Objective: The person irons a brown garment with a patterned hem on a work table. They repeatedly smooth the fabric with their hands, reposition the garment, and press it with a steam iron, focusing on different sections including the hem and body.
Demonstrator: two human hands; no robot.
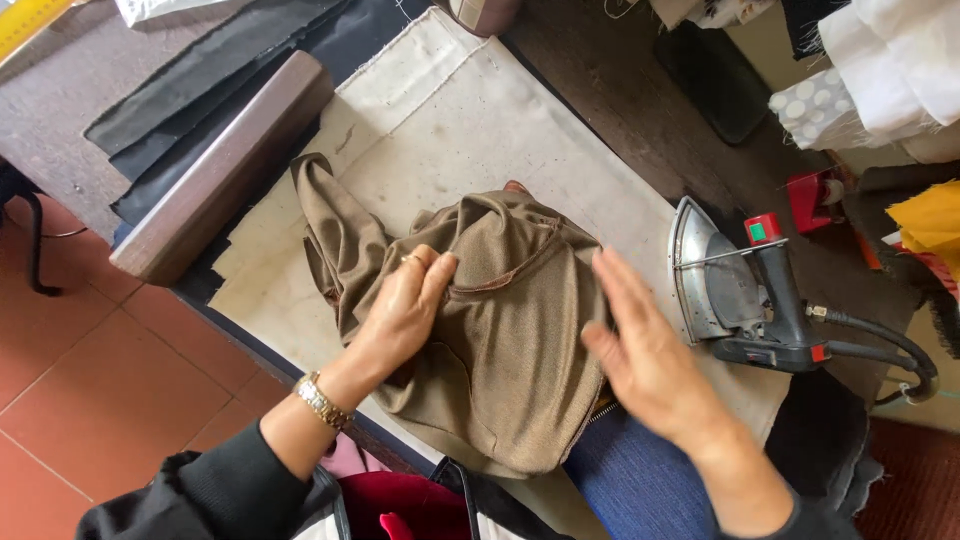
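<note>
The left hand lies fingers together, flat on the brown garment, pinning it. The right hand hovers spread and empty at the garment's right edge. Keep the pin firm; smooth outward toward the iron beyond that edge.

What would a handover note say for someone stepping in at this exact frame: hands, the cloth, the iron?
Left hand: flat on the brown garment, fingers at a curved seam edge, holding nothing.
Right hand: open, palm by the garment's right edge, blurred; contact cannot be told.
Garment: bunched, creased, on the pale pressing cloth.
Iron: lying tipped on the cloth to the right, untouched.
Done: garment laid on the cloth. Left: it is not yet flat.
</note>
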